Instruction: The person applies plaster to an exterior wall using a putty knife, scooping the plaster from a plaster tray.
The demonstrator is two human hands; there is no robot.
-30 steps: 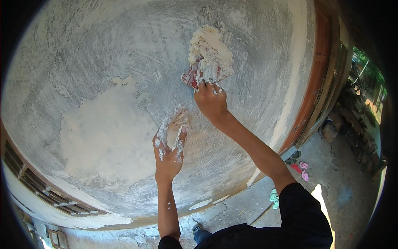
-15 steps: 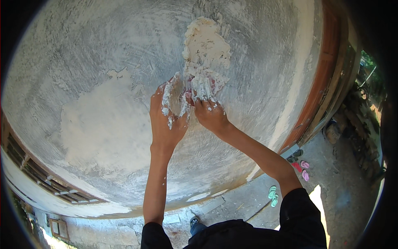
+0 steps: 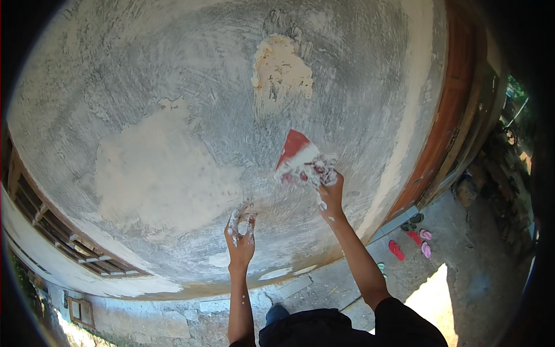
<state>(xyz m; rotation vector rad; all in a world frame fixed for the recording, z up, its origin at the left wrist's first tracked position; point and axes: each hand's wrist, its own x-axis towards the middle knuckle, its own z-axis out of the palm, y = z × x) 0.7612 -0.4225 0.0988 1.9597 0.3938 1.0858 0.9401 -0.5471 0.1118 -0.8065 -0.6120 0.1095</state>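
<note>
A grey, roughly skimmed wall (image 3: pixel 214 75) fills the view, read here as a clock face, its straight edges bowed by the lens. A reddish-brown door frame (image 3: pixel 445 124) stands toward two o'clock, a barred window (image 3: pixel 75 248) at eight, and several sandals (image 3: pixel 396 250) lie on the concrete ground (image 3: pixel 468 248) at four. A broad, smooth cream patch (image 3: pixel 165 173) occupies nine o'clock; a smaller, lumpier paste patch (image 3: pixel 283 72) sits at twelve, its lower edge thinning into streaks.

The red scraper (image 3: pixel 296 140) lies just off the centre toward one o'clock, below the paste patch and apart from it. I hold it at its paste-smeared end, its bare red corner pointing toward eleven; this hold probably leaves the flat face and far edge free of my fingers. Whether the blade touches the wall I cannot tell.

My right grip (image 3: pixel 332 192), between three and four o'clock, is clamped on the scraper, the finger positions partly masked by white paste. My left grip (image 3: pixel 240 240), at seven, is partly open: coated fingers curl toward the thumb with a gap between, and I see no tool in it. Its cupped shape plausibly keeps the sticky fingers clear of the wall.
</note>
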